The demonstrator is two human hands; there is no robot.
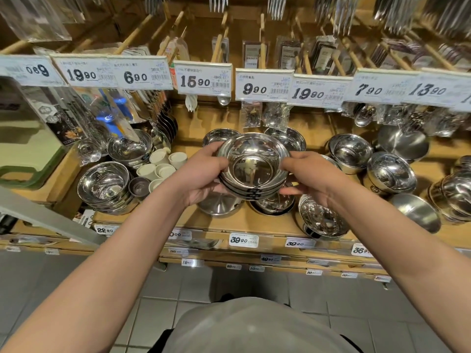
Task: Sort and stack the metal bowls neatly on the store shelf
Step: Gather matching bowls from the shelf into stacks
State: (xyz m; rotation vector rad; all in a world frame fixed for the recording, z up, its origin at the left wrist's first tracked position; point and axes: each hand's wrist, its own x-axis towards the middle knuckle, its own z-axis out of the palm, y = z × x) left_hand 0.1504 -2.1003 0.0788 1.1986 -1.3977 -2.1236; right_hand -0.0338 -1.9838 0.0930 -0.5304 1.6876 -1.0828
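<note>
A small stack of shiny metal bowls (253, 166) hangs in the air above the middle of the wooden shelf (254, 222). My left hand (201, 177) grips its left rim and underside, my right hand (305, 174) grips its right side. Directly below lie an overturned bowl (219, 205) and a shallow bowl (275, 205). More bowls stand behind the stack (216, 136), in a pile at the left (104, 184), tilted at the front right (321, 217), and in stacks to the right (349, 151) (390, 174).
Small white cups (163, 164) sit left of centre. Price tags (204, 77) hang on a rail above the shelf, with packaged cutlery on wooden pegs behind. A green tray (25, 149) leans at the far left. Lower shelves and a tiled floor (153, 314) lie below.
</note>
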